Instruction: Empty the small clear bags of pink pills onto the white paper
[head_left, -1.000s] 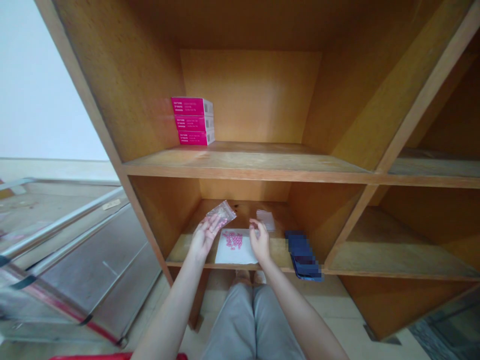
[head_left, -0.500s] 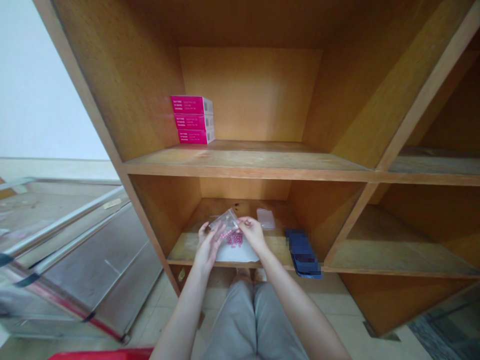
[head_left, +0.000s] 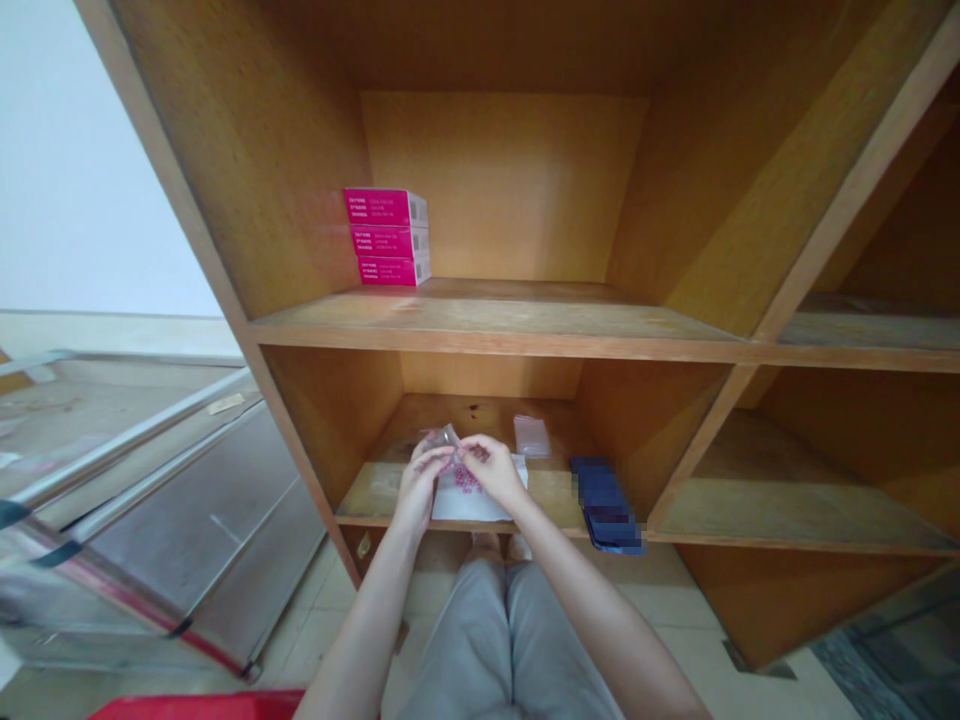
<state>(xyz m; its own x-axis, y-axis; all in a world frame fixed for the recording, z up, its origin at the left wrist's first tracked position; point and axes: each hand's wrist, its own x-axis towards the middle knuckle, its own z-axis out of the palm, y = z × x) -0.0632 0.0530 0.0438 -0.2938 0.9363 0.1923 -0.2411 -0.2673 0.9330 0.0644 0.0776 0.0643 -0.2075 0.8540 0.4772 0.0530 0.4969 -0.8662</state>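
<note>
A small clear plastic bag (head_left: 448,437) is held between my two hands above the lower shelf. My left hand (head_left: 424,478) is closed on the bag's left side, and my right hand (head_left: 489,466) pinches its right edge. Below them, a loose heap of small pink pellets (head_left: 466,480) lies on a white sheet of paper (head_left: 480,508). The hands partly cover the sheet and the pellets. Whether any pellets are inside the bag I cannot make out.
A stack of clear bags (head_left: 532,437) lies behind my right hand. A dark blue blurred object (head_left: 606,505) overhangs the shelf's front edge at right. Three pink boxes (head_left: 386,237) are stacked on the upper shelf (head_left: 525,305). A metal-framed case (head_left: 187,500) stands at left.
My right hand has moved left, closer to my left hand. The bag, spread out and tilted before, is now gathered between my fingers, and less of it shows.
</note>
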